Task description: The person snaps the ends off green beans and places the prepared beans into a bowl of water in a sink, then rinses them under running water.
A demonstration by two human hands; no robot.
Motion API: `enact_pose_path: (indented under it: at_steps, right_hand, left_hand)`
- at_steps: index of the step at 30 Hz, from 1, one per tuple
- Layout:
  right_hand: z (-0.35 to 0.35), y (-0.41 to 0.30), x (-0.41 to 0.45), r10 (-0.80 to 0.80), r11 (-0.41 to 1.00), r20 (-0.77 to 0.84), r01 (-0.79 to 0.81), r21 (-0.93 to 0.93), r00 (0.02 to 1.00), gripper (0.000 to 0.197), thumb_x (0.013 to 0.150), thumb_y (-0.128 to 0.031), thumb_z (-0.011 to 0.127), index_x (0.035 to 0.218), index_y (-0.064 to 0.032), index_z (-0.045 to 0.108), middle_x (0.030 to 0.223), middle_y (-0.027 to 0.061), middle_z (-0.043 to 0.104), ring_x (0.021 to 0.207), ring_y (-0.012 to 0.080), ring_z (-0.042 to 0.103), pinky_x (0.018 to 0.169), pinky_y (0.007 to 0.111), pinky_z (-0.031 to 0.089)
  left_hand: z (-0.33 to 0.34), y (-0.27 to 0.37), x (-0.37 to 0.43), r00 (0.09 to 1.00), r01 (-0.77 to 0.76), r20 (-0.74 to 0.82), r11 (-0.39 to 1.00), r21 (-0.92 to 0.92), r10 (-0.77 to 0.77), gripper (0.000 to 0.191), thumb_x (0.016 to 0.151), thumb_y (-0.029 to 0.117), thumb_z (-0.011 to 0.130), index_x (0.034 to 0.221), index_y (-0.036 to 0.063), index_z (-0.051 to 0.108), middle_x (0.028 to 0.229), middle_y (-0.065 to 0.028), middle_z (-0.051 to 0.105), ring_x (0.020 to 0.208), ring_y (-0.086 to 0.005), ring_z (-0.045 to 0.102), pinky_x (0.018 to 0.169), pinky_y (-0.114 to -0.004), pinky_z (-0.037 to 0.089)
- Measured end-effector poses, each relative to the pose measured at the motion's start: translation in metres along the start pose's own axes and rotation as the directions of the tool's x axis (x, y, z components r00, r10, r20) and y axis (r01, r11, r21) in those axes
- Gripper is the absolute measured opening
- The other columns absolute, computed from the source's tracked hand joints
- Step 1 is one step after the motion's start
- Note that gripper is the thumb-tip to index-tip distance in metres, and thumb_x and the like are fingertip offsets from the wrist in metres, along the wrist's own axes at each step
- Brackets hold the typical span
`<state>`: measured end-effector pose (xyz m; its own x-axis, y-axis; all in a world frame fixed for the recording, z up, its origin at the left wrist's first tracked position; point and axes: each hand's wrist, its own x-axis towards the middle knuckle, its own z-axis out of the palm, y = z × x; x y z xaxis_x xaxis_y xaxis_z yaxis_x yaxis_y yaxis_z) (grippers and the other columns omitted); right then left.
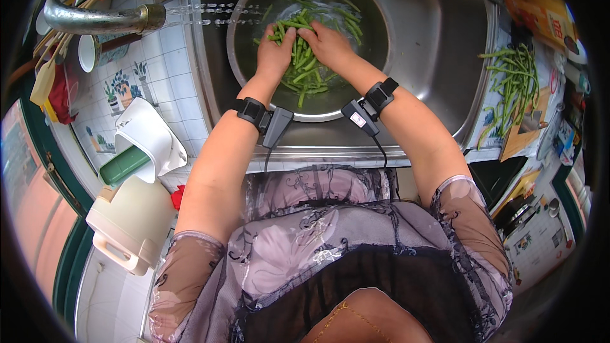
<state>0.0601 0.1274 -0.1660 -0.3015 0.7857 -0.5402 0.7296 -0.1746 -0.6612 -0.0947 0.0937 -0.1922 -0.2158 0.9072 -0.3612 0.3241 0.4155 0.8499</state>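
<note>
A round metal basin point(387, 52) with water and cut green beans point(305, 74) stands in the stainless steel sink point(448, 57). Both hands are over the basin, close together. Green bean pieces are between the fingers of my left hand point(276, 50), its thumb pressed towards them. My right hand point(331, 45) also holds bean pieces, its fingertips partly hidden among them. From the metal faucet point(152, 17) at the upper left, thin streams of water run into the basin. More bean pieces float around the hands.
Long uncut green beans point(512, 85) lie right of the sink, by a wooden board point(524, 126) and an orange package point(538, 14). On the left are a white plastic container point(147, 138), a cream jug with a handle point(133, 219) and an enamel mug point(88, 52).
</note>
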Motion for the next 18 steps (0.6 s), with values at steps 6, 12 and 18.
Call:
enact_pose_path:
  at_steps: [6,12,18]
  right_hand:
    - [-0.013,0.007,0.053,-0.508,0.78,-0.211,0.343,-0.524,0.835,0.053,0.084,-0.054,0.046,0.126,-0.0218,0.047,0.125,0.0173,0.045,0.118,0.0332,0.04,0.095,0.047,0.033]
    - [0.01,0.033,0.044,-0.085,0.967,-0.012,0.079,-0.24,0.996,0.057,0.082,-0.056,0.046,0.13,-0.0257,0.041,0.134,0.0195,0.031,0.122,0.0411,0.032,0.1,0.046,0.031]
    - [0.049,0.038,0.004,0.205,0.834,0.091,-0.223,0.505,0.975,0.042,0.085,-0.039,0.056,0.12,-0.0154,0.049,0.105,0.0168,0.053,0.093,0.0259,0.055,0.08,0.034,0.044]
  left_hand:
    - [-0.011,0.003,0.012,0.986,-0.143,-0.04,0.953,0.265,0.159,0.065,0.084,0.049,0.053,0.128,0.0036,0.039,0.129,-0.0259,0.036,0.116,-0.0377,0.04,0.095,-0.04,0.035]
    - [0.0,-0.004,-0.005,0.955,0.242,0.147,0.964,0.109,-0.256,0.065,0.089,0.05,0.04,0.139,0.0109,0.024,0.135,-0.0251,0.03,0.125,-0.0365,0.031,0.1,-0.041,0.029]
    - [0.021,0.024,-0.034,0.801,0.598,0.238,0.715,-0.362,-0.549,0.065,0.087,0.048,0.049,0.136,0.0097,0.029,0.131,-0.018,0.038,0.12,-0.0285,0.038,0.094,-0.036,0.035]
